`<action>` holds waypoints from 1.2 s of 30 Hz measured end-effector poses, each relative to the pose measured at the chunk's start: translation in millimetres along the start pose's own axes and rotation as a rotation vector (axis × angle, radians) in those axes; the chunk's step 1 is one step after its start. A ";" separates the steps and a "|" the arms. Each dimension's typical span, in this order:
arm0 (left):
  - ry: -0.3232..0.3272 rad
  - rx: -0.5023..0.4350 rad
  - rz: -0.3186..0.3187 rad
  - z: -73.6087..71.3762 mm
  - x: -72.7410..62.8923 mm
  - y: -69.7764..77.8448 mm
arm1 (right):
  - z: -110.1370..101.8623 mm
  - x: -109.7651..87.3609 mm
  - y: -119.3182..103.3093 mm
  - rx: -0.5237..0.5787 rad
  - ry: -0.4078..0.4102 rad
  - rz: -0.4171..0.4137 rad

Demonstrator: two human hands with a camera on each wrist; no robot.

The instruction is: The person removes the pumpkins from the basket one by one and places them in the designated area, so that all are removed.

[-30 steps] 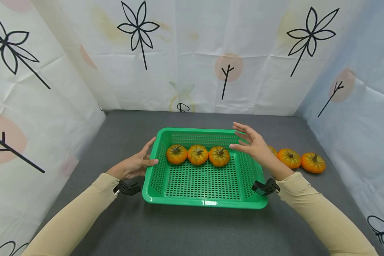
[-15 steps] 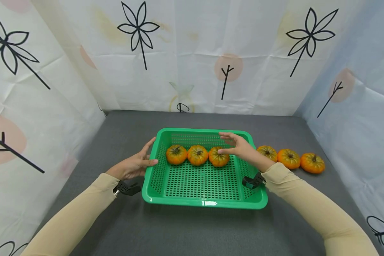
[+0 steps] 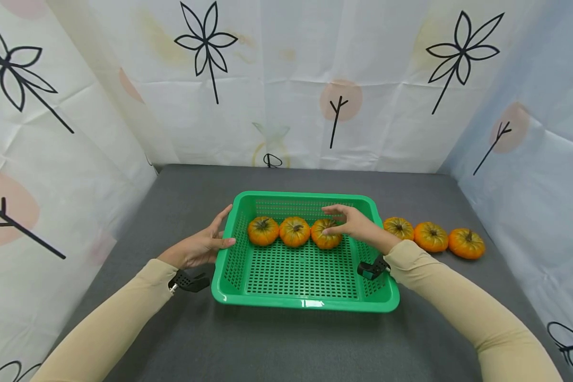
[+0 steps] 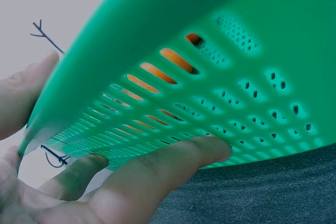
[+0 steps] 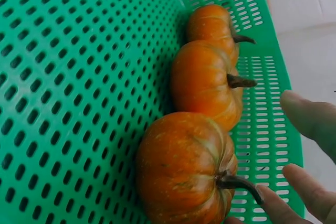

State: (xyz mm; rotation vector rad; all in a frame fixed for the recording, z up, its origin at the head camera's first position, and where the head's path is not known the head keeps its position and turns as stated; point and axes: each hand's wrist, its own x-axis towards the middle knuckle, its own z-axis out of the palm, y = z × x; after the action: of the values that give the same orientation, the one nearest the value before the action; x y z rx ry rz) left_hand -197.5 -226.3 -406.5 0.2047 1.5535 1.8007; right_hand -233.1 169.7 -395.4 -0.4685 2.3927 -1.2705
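Note:
A green perforated plastic basket [image 3: 305, 303] stands on the grey table, with three small orange pumpkins in a row inside: a left one [image 3: 263, 231], a middle one [image 3: 294, 231] and a right one [image 3: 326, 241]. My left hand [image 3: 198, 246] grips the basket's left side. Its thumb lies over the rim, and in the left wrist view its fingers [image 4: 173, 163] rest against the outer wall. Over the right pumpkin is my right hand [image 3: 355, 225], fingers spread apart. In the right wrist view one fingertip is close to that pumpkin's stem [image 5: 241, 183]; whether it touches is unclear.
To the right of the basket, three more pumpkins sit in a row on the table [image 3: 286, 345]: a near one [image 3: 398, 228], a central one [image 3: 431, 236] and an outer one [image 3: 466, 243]. Patterned white cloth [image 3: 286, 69] hangs behind and at both sides.
My right hand has moved left and slightly down, from above the basket's right rim to the right pumpkin. My left hand, the basket and the pumpkins have stayed in place.

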 end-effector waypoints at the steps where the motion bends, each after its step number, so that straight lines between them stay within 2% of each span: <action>1: -0.003 0.002 0.002 -0.1 -0.1 -0.1 | 0.1 0.5 0.3 -0.005 0.001 0.004; 14: 0.016 0.005 -0.006 0.5 -0.7 -0.1 | 3.9 5.8 7.2 -0.075 0.022 0.010; 25: 0.013 0.027 0.003 0.0 -0.4 -0.4 | 9.6 6.5 9.1 -0.158 0.022 0.037; 36: -0.001 0.011 0.004 1.0 0.3 -1.3 | 12.0 4.8 11.8 -0.202 0.009 0.019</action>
State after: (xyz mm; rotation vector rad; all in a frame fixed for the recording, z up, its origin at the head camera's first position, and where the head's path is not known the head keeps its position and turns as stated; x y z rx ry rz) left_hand -196.6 -225.3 -407.5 0.2135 1.5640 1.7950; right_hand -232.8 165.2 -412.4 -0.4970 2.5390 -1.0297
